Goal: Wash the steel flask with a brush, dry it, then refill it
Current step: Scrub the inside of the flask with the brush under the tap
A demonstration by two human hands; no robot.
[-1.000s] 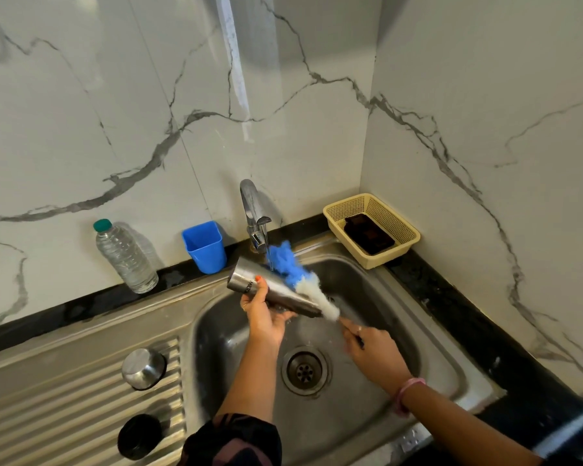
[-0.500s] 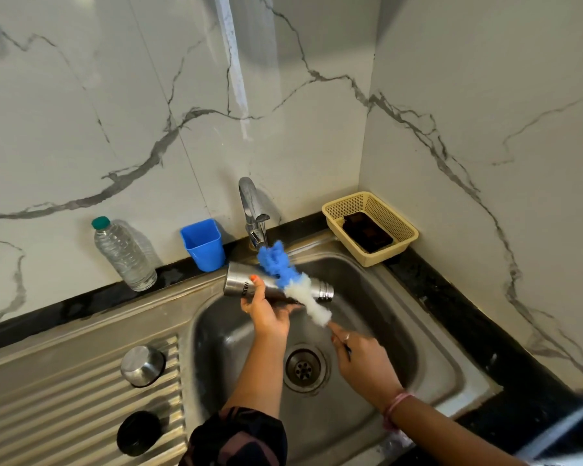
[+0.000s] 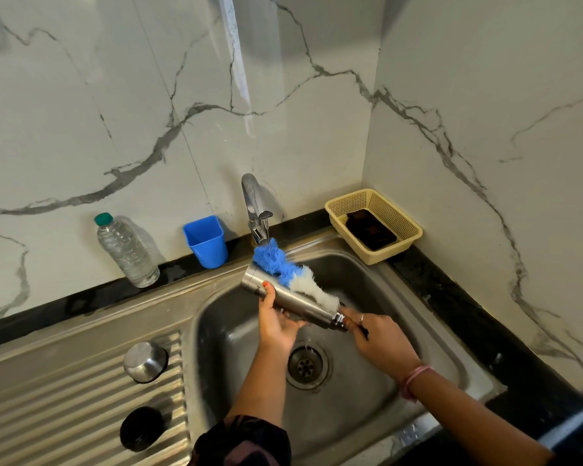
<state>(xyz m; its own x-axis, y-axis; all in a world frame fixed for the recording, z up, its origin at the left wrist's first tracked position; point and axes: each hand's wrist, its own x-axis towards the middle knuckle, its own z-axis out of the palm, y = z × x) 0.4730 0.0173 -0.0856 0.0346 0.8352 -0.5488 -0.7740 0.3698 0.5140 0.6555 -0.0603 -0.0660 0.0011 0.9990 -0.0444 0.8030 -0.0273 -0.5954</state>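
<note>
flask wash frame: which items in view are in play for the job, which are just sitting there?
In play:
steel flask, gripped by left hand
brush, scrubbing its outside, handle in right hand
tap, running
sink
steel cap and black lid on the drainboard, probably the flask's

Lying about:
water bottle
blue cup
yellow basket

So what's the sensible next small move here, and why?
Probably draw the brush back along the flask toward its mouth: the head lies on the outer wall under running tap water, left hand holding the body, right hand the handle.
</note>
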